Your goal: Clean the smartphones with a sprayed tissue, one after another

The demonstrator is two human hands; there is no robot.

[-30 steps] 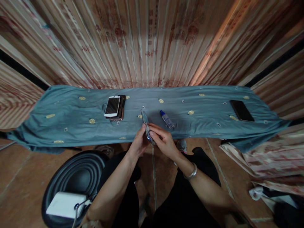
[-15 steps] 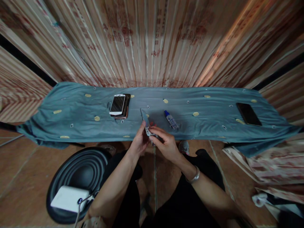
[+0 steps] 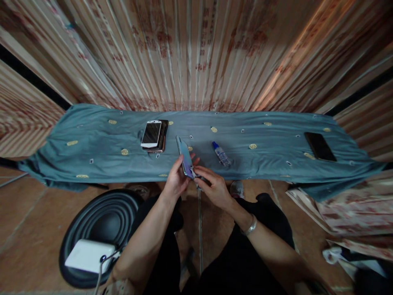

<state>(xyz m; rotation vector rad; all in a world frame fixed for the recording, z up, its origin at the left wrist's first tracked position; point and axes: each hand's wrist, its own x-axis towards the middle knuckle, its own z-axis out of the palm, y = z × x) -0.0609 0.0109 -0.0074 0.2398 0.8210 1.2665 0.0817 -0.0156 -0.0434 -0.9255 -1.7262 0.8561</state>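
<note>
A phone (image 3: 183, 152) with a glossy blue-purple back is tilted up in my left hand (image 3: 176, 178), thumb on its near side edge and fingers behind it. Close to its lower end, my right hand (image 3: 214, 186) has thumb and fingers pinched on something small and pale; what it is, I cannot make out. A clear bottle with a blue cap (image 3: 221, 154) lies on the cloth just beyond my right hand. To the left, a white phone (image 3: 151, 134) with a dark screen rests on top of another dark phone (image 3: 165, 133).
A blue-green patterned cloth (image 3: 233, 123) covers the narrow table. Another dark phone (image 3: 320, 146) lies at its right end. On the floor at left, a white box-shaped device (image 3: 87, 256) with a cable sits on a black ridged round stool (image 3: 76, 221). Curtains hang behind.
The phone in my left hand has turned so that more of its blue-purple back faces me. My right hand stays pinched at its lower end.
</note>
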